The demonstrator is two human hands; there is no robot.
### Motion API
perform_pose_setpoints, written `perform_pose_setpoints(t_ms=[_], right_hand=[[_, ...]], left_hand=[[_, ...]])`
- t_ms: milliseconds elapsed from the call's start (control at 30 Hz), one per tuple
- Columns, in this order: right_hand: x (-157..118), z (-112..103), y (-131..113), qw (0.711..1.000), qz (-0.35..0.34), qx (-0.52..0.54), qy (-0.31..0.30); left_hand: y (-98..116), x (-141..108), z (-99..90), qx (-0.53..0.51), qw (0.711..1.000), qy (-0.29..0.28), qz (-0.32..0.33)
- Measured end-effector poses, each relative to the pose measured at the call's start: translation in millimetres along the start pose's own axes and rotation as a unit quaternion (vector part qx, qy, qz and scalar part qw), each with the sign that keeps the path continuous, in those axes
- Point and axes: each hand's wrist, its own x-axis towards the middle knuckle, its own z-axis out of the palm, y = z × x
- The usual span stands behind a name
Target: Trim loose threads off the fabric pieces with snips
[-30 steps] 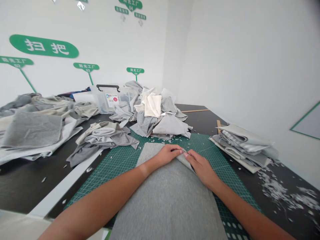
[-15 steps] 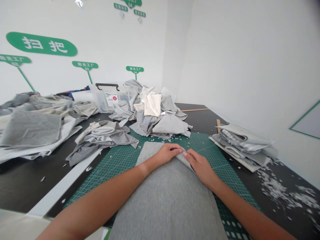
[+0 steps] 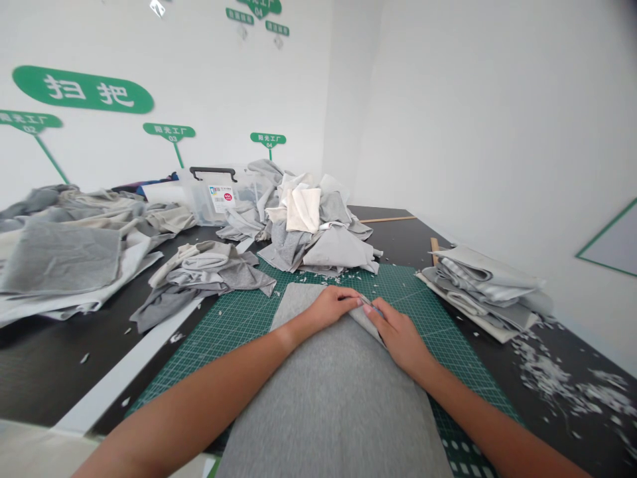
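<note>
A long piece of grey cloth lies lengthwise in front of me on a green cutting mat, its right edge turned up near the far end. My left hand pinches that raised edge between thumb and fingers. Close beside it, my right hand is closed at the same edge, around a small slim tool with a bit of blue showing. Fingers hide most of the tool, so its kind is unclear.
Heaped grey and white cloths lie beyond the mat, before a clear plastic box. More cloth spreads at left, with a smaller bundle nearer. Folded cloths stand at right beside scattered scraps.
My right fingers have shifted slightly at the cloth edge, and a bit of blue now shows by them. My left hand stays in place.
</note>
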Motion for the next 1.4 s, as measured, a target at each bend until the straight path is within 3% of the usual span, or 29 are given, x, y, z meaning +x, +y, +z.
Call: perform_pose_setpoints(t_ms=[533, 733, 867, 967, 1067, 1200, 1300, 1400], right_hand=[[2.0, 0.6, -0.2, 0.998, -0.005, 0.047, 0.031], [12.7, 0.6, 12.5, 0.978, 0.086, 0.192, -0.014], [16.7, -4.2, 14.8, 0.984, 0.031, 0.173, -0.014], [18.5, -9.6, 15.1, 0.989, 0.027, 0.144, 0.001], [20.9, -16.1, 20.7, 0.990, 0.046, 0.129, 0.018], [25.5, -26.8, 36.9, 0.989, 0.071, 0.113, 0.067], [28.7, -34.9, 50.0, 0.987, 0.083, 0.094, 0.096], [31.1, -40.5, 60.3, 0.988, 0.090, 0.066, 0.106]], left_hand=[[-0.3, 0.3, 0.4, -0.005, 1.000, 0.000, -0.019], [3.0, -0.6, 3.2, 0.003, 1.000, 0.018, 0.003], [4.2, -0.2, 5.9, 0.042, 0.999, 0.026, 0.013], [4.6, 0.3, 3.4, 0.111, 0.994, 0.014, 0.016], [3.9, -0.1, -6.9, 0.244, 0.970, 0.024, -0.004], [4.5, -2.8, -29.1, 0.396, 0.917, 0.015, -0.037], [8.8, -4.1, -47.8, 0.470, 0.881, 0.017, -0.052], [15.1, -5.0, -68.8, 0.491, 0.864, -0.016, -0.105]])
